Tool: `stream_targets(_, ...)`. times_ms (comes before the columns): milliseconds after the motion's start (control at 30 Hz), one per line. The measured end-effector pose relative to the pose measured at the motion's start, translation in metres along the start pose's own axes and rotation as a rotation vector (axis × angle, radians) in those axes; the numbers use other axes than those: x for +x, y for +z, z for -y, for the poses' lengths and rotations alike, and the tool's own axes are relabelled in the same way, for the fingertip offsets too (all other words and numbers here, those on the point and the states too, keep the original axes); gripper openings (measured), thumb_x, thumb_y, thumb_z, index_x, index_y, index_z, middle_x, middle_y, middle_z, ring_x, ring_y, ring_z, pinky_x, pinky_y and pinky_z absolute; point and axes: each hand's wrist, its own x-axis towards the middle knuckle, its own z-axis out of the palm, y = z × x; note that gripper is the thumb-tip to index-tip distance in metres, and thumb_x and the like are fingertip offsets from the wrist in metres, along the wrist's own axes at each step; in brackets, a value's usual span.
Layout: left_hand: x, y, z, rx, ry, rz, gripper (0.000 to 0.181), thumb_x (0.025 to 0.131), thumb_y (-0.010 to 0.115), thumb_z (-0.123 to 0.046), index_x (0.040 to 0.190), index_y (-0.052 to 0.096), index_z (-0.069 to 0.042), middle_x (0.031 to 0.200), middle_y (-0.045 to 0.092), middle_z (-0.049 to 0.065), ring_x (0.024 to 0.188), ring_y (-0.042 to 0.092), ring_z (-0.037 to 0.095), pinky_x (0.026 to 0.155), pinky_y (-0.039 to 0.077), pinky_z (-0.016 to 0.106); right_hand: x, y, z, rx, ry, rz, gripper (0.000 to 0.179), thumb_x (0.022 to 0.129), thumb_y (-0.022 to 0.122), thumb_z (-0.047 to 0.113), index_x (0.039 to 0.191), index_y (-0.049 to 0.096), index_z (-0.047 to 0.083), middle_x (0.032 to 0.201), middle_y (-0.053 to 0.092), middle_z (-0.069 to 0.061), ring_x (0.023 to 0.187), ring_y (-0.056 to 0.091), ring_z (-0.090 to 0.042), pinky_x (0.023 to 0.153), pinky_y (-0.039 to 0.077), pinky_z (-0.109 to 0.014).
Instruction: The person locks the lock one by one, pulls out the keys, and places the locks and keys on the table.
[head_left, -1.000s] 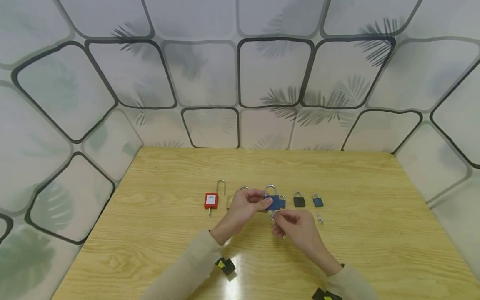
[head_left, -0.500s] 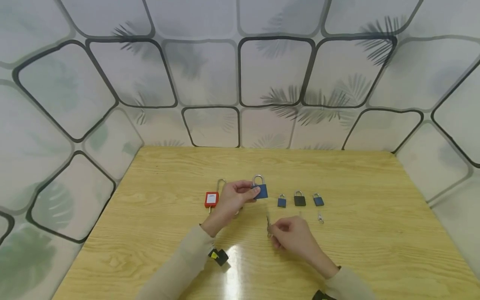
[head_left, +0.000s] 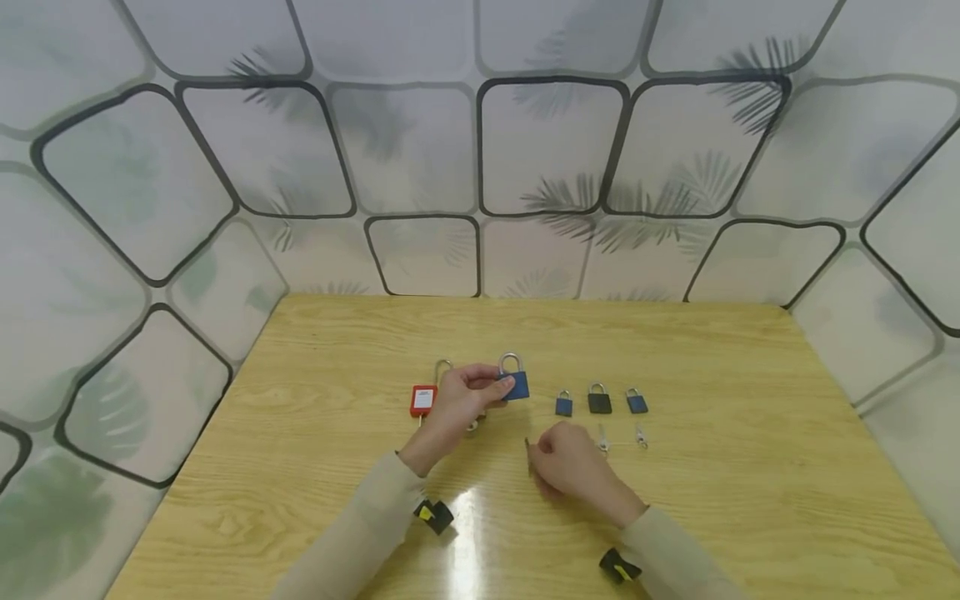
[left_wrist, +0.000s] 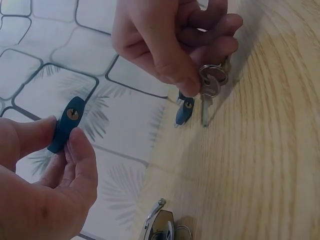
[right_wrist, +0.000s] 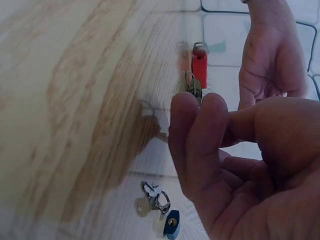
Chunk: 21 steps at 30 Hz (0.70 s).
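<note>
Thumb and fingertips of the left hand (head_left: pixel 465 400) pinch the blue padlock (head_left: pixel 517 387) by its body, raised off the tabletop (head_left: pixel 262 467), shackle upward; the left wrist view shows its keyhole (left_wrist: pixel 73 114) uncovered. The right hand (head_left: pixel 573 462) holds keys (left_wrist: pixel 206 110) on a ring (left_wrist: pixel 214 75), one blade hanging down; exactly which part is pinched is hidden. Padlock and keys are apart.

The padlock should feel dense for its size, rigid, smooth and hard to damage; its flat faces look the best hold, leaving the keyhole free. The keys are probably light and stiff but apt to swing on the ring, so the key's head would steady them better.

Beyond the right hand lie a small blue padlock (head_left: pixel 563 406), a black padlock (head_left: pixel 599 403) and another blue one; a red padlock (head_left: pixel 422 402) sits past the left wrist. Bare wood gives room toward the person; the far edge meets a patterned wall (head_left: pixel 420 150).
</note>
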Motion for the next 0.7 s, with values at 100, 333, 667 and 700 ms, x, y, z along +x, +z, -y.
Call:
stream_targets(100, 0.0007, -0.0003, 0.0017, 0.008, -0.006, -0.008, 0.028, 0.096, 0.074, -0.016, 0.117, 0.07, 0.003, 0.103, 0.076, 0.012, 0.086, 0.073, 0.014, 0.095, 0.059, 0.047, 0.0009, 0.0006, 0.0013, -0.01, 0.029, 0.01, 0.046, 0.098, 0.058, 0.012, 0.053, 0.056, 0.011, 0.04, 0.05, 0.005, 0.034, 0.044, -0.005, 0.039, 0.031, -0.018)
stream_targets(333, 0.0017, -0.0008, 0.0045, 0.032, -0.001, -0.014, 0.026, 0.095, 0.074, -0.017, 0.114, 0.071, 0.001, 0.101, 0.076, 0.011, 0.091, 0.075, 0.024, 0.092, 0.06, 0.046, 0.0018, 0.0013, 0.0008, -0.018, 0.064, 0.021, 0.048, 0.1, 0.056, 0.01, 0.052, 0.053, 0.011, 0.039, 0.047, 0.005, 0.032, 0.042, -0.005, 0.036, 0.029, -0.016)
stream_targets(667, 0.004, 0.0008, 0.0061, 0.077, -0.003, -0.006, 0.027, 0.095, 0.075, -0.018, 0.115, 0.071, 0.0, 0.104, 0.076, 0.012, 0.087, 0.074, 0.015, 0.086, 0.063, 0.036, 0.0023, 0.0007, 0.0006, -0.025, 0.069, 0.055, 0.046, 0.102, 0.058, 0.015, 0.057, 0.058, 0.007, 0.041, 0.054, -0.001, 0.031, 0.047, -0.008, 0.036, 0.027, -0.016)
stream_targets(700, 0.0049, 0.0011, 0.0069, 0.077, 0.0, -0.005, 0.028, 0.095, 0.075, -0.018, 0.115, 0.071, 0.0, 0.105, 0.076, 0.013, 0.085, 0.073, 0.012, 0.085, 0.063, 0.034, 0.0023, 0.0004, 0.0005, -0.025, 0.066, 0.059, 0.046, 0.102, 0.058, 0.015, 0.057, 0.058, 0.007, 0.041, 0.054, -0.001, 0.031, 0.048, -0.008, 0.036, 0.027, -0.016)
